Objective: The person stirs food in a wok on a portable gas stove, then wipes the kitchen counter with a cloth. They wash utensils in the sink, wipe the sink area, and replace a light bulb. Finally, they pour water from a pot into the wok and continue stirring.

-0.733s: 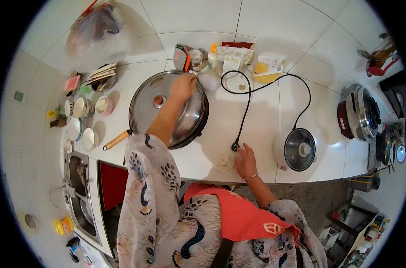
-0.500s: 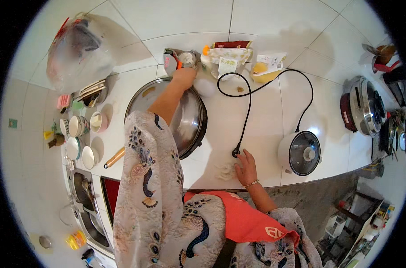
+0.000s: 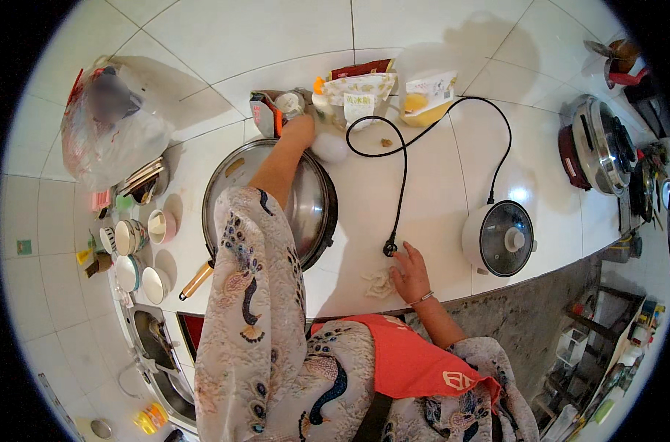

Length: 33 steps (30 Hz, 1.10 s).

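My left arm reaches across a large pan (image 3: 314, 202) with a metal lid. My left hand (image 3: 300, 131) is at the back of the counter, against a dark pouch with an orange strip (image 3: 263, 112) and a round container with a pale top (image 3: 290, 103). Its fingers are mostly hidden, so any grip cannot be made out. Near the front edge, my right hand (image 3: 411, 274) rests with fingers apart and nothing in them. Its fingertips lie close to the black plug (image 3: 390, 248) of a power cord. Pale loose pieces (image 3: 379, 284) lie beside that hand.
The cord (image 3: 401, 184) loops back to a small grey electric pot (image 3: 506, 239) on the right. Food pouches (image 3: 361, 96) lean on the tiled wall. Bowls (image 3: 156, 283) and a sink (image 3: 152, 335) are at the left. Another cooker (image 3: 604, 147) stands far right.
The view has shifted slightly, moving the counter in the picture. Both hands keep nearly the same places, left by the pouch and container, right by the plug.
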### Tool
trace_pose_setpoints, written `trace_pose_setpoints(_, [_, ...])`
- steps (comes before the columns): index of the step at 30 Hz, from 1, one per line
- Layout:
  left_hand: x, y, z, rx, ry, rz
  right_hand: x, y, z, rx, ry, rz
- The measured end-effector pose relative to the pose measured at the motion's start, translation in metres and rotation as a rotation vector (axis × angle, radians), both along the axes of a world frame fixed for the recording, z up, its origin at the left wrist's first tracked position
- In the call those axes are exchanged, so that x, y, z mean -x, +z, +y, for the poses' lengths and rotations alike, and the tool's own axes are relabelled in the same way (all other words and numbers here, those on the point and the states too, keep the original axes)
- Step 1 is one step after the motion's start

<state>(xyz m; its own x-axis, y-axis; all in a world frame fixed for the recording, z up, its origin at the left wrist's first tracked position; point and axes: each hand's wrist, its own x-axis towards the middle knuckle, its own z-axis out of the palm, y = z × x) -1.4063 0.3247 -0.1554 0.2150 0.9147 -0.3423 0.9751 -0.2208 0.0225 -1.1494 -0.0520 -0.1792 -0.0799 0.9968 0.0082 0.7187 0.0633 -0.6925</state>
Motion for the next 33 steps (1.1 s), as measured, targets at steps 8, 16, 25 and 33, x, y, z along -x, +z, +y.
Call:
trace_pose_setpoints(8, [0.003,0.008,-0.006,-0.062,0.028,-0.194,-0.009,0.001,-0.005,0.031,-0.016,-0.033])
trace_pose_setpoints(16, [-0.005,0.091,-0.048,0.319,0.199,-0.828,-0.011,0.023,0.033,-0.153,-0.115,0.146])
trace_pose_setpoints(25, [-0.034,0.165,-0.141,0.697,0.389,-1.066,0.022,0.117,0.140,-0.117,0.077,0.485])
trace_pose_setpoints(33, [-0.051,0.194,-0.188,0.674,0.460,-1.370,0.004,0.146,0.123,0.114,0.056,0.909])
